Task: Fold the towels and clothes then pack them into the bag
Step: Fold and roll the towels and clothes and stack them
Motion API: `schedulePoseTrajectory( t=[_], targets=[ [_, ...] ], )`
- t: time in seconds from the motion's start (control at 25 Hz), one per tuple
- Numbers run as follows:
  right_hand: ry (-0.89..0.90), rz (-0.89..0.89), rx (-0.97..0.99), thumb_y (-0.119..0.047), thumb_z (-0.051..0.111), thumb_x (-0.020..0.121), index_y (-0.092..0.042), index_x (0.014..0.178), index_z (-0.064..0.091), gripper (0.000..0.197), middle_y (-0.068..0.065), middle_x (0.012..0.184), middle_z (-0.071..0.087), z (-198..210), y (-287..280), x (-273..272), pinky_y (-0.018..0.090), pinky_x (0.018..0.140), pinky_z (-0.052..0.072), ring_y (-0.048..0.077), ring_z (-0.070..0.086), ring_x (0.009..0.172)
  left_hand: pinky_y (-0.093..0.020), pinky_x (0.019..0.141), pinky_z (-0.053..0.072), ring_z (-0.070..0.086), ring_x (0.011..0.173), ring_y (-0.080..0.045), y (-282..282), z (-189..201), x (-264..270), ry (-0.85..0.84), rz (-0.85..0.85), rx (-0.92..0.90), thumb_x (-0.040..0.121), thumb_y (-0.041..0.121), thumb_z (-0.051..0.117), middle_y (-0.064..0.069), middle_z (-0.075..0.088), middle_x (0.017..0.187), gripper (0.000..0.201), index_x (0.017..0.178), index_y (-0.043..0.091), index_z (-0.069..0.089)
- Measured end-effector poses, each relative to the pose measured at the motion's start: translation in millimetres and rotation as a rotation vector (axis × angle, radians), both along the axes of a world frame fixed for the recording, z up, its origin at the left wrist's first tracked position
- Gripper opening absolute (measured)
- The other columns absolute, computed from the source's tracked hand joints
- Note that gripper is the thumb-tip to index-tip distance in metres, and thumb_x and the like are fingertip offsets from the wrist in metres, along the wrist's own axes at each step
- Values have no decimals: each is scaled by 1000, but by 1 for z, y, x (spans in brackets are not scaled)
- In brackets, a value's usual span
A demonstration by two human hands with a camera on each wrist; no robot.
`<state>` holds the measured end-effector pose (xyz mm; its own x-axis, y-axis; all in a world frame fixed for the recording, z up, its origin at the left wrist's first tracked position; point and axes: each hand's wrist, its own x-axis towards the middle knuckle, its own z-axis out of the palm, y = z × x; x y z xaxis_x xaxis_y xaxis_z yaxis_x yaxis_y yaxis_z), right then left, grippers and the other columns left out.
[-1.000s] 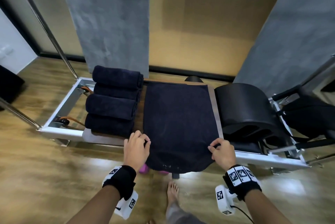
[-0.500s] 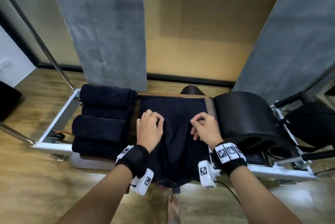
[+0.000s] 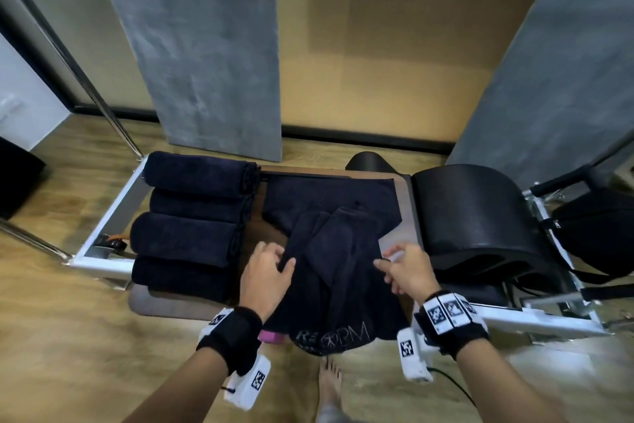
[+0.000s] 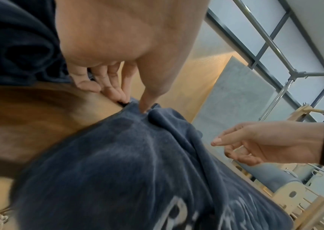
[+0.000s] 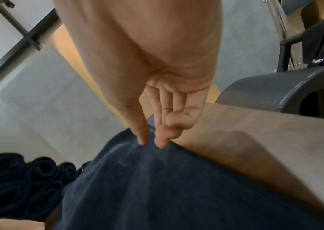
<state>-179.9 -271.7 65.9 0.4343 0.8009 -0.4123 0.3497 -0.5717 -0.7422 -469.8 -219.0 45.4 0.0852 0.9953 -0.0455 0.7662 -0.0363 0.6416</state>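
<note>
The dark towel [image 3: 329, 251] lies half-bunched on the worktop [image 3: 404, 213], beside four rolled towels [image 3: 192, 217]. The left hand [image 3: 266, 277] pinches its left edge; the right hand [image 3: 406, 273] is relaxed, thumb and fingertip touching its right edge. Folding is underway; next, the right hand must secure its edge.
</note>
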Motion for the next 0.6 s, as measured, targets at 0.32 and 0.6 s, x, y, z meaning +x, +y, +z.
schedulePoseTrajectory(
  t=[0.32,0.6],
  targets=[
    [189,-165,3,-10,64,101,-3,95,50,16,19,55,67,-11,-27,-7,24,34,37,26,55,32,-41,67,60,73,64,-25,-17,15,-7,-183,131,-90,101,28,67,-1,72,62,19,87,18,59],
    [364,-266,310,5,62,98,-10,120,50,30,25,98,72,14,-32,-2,44,75,62,34,73,82,-36,111,46,52,132,-13,-12,21,-11,-472,19,-155,103,14,66,3,50,139,55,151,14,37]
  ],
)
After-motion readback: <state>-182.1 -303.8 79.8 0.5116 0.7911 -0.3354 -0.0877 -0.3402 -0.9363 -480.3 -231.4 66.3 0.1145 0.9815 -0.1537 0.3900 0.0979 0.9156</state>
